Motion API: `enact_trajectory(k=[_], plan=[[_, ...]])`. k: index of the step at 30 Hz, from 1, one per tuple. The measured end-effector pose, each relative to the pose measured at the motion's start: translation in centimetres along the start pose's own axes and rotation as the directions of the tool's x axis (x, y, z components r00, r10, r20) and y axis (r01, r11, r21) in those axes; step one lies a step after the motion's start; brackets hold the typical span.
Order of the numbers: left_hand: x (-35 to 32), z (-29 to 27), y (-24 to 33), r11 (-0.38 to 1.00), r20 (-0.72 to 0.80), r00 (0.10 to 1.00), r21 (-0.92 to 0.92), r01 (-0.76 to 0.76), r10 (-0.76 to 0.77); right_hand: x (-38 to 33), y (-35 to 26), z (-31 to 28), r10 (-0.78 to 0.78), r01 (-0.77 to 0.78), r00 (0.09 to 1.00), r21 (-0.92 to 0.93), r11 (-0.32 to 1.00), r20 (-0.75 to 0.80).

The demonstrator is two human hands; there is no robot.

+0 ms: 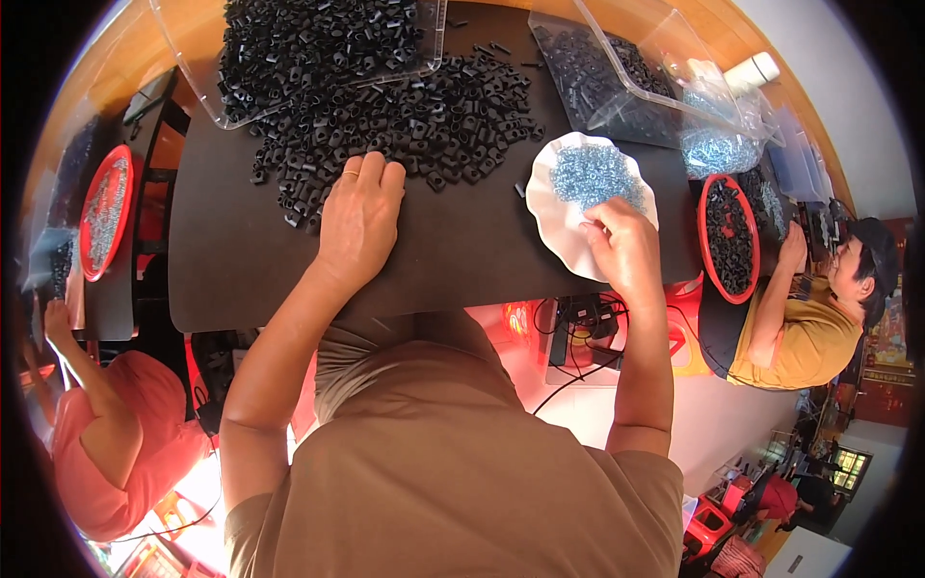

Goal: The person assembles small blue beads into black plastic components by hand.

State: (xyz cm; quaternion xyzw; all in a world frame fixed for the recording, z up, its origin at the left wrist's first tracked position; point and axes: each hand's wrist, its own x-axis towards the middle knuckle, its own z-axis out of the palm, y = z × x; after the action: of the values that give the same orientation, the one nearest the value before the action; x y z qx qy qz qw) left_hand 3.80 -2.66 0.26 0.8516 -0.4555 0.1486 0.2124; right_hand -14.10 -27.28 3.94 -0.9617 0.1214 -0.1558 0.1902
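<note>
A wide heap of small black plastic parts (pixel 453 116), short and hollow-looking, is spread over the dark table. My left hand (pixel 361 212) rests at the heap's near edge with its fingers curled down; whatever they hold is hidden. To the right stands a white scalloped plate (pixel 559 241) with a mound of tiny shiny bluish-silver pieces (pixel 593 173) on its far part. Over the plate's near right side is my right hand (pixel 624 246), thumb and fingers pinched together beside the mound. What is between those fingertips is too small to make out.
A clear bin (pixel 328 43) of black parts stands behind the heap. Clear bags (pixel 597 72) lie at the back right near a white bottle (pixel 752 72). Red trays (pixel 729 241) sit on both sides. One person (pixel 809 328) works at right, another (pixel 125 424) at left.
</note>
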Motion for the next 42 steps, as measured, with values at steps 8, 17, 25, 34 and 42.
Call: enact_trajectory(k=[8,17,25,34,42], plan=[[-1.0,-0.6,0.7,0.998,0.023,0.999,0.052,-0.038,0.037,0.2,0.4,2.1,0.045,-0.068,0.993,-0.222,0.973,-0.106],[-2.4,-1.7,0.7,0.575,0.238,0.901,-0.705,0.416,-0.361,0.9,1.0,-0.4,0.121,-0.124,0.971,-0.003,0.992,-0.204],[-3.1,-1.6,0.5,0.172,0.351,0.866,-0.887,0.429,-0.355,1.8,0.7,0.9,-0.004,-0.035,0.984,-0.216,0.976,-0.178],[-3.6,-1.7,0.2,-0.143,0.411,0.854,-0.911,0.386,-0.319,2.1,-0.7,1.0,0.119,0.012,0.986,0.751,0.660,-0.120],[-4.0,-0.9,0.6,-0.297,0.435,0.867,-0.884,0.361,-0.241,3.3,-10.7,5.7,-0.063,-0.105,0.989,0.932,0.346,0.134]])
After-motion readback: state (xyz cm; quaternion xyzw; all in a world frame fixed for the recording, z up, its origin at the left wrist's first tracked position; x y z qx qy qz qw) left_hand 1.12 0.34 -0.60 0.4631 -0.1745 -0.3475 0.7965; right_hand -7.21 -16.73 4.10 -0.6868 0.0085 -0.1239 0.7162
